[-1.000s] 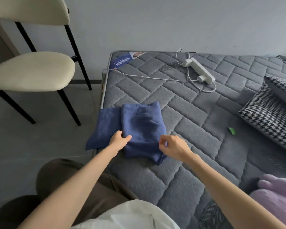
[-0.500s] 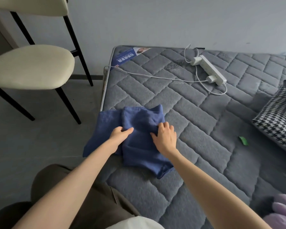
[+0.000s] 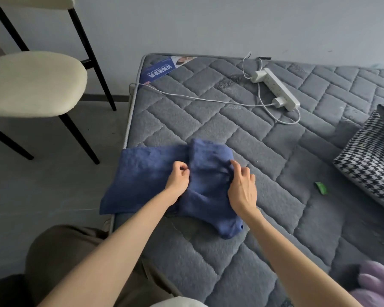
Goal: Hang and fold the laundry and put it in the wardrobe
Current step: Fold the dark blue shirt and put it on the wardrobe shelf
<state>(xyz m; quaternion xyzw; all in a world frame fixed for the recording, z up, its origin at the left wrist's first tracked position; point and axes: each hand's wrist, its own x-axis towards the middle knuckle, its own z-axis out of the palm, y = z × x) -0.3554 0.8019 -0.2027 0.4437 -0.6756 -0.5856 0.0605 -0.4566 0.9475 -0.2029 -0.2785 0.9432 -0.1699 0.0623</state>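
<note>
Your bed, a bare grey quilted mattress, fills the right of the scene. A cream-seated chair stands on the floor to its far left, and a houndstooth pillow lies at its right edge. The blue cloth lies on the bed's near left corner, its left part reaching past the edge and its right part folded over into a thicker layer. Your left hand curls its fingers at the fold's left edge, pinching the cloth. Your right hand, fingers bent, grips the bunched right side of the fold. A white power strip lies at the far side, its cable trailing left. A small green scrap sits near the pillow.
</note>
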